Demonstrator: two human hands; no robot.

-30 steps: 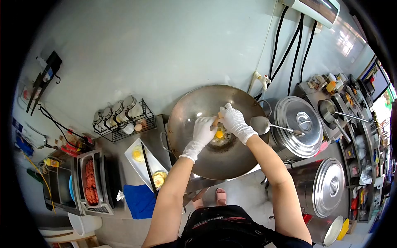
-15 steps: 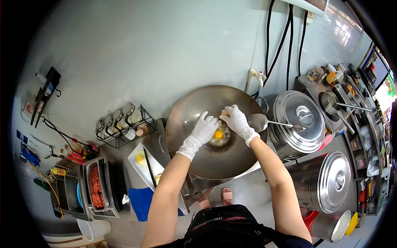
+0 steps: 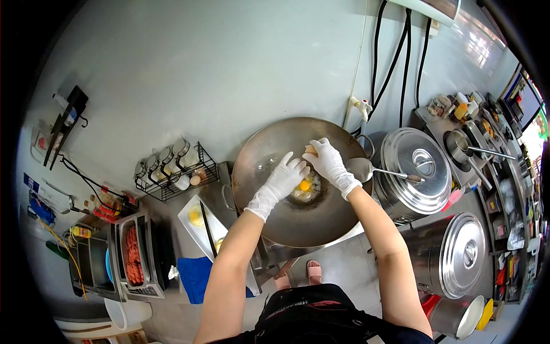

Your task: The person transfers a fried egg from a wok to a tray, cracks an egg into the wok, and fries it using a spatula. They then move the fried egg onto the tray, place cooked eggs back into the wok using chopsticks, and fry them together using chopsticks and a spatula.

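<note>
A raw egg with a yellow yolk and whitening edges lies in the middle of a large metal wok. Both hands wear white gloves and hover over the wok. My right hand is closed around a brown eggshell, just beyond the egg. To the left of it, my left hand is held palm down with its fingers stretched out and nothing visible in them. A metal ladle rests with its bowl on the wok's right rim, its handle pointing right.
Lidded steel pots stand at the right. On the left are a black wire rack with jars and eggs, a white tray of fried eggs, a blue cloth and a container of reddish pieces. A tap juts from the wall.
My hands have drawn slightly apart. The right hand has risen a little with the eggshell, and the left hand's fingers have straightened. The camera view has shifted slightly.
</note>
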